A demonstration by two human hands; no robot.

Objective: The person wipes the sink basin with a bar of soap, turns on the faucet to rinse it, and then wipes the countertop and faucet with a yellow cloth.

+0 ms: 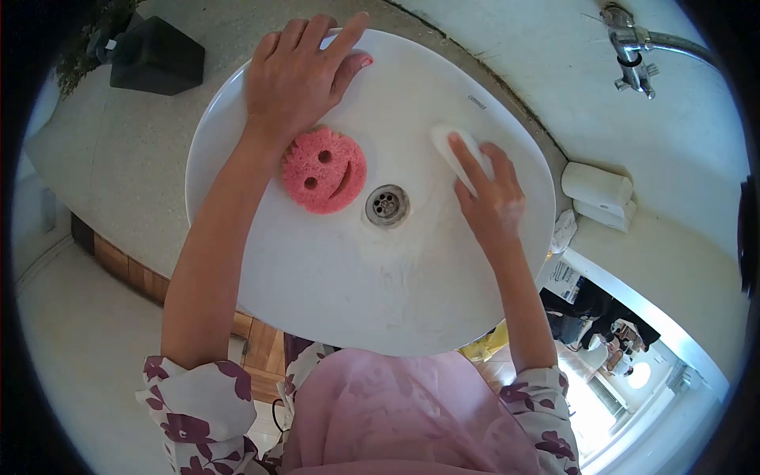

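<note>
A dark bottle sits on the counter, a metal tap on the wall.

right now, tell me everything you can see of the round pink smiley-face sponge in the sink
The round pink smiley-face sponge looks grainy and foam-like, with two round eye holes, a curved slot for a mouth and a notched edge. It lies face up on the glossy white basin, turned sideways, its mouth towards the round metal drain, which sits apart from it. Neither hand grips it. The bare left forearm passes close by and overlaps its edge in view; whether they touch can't be told.
</note>
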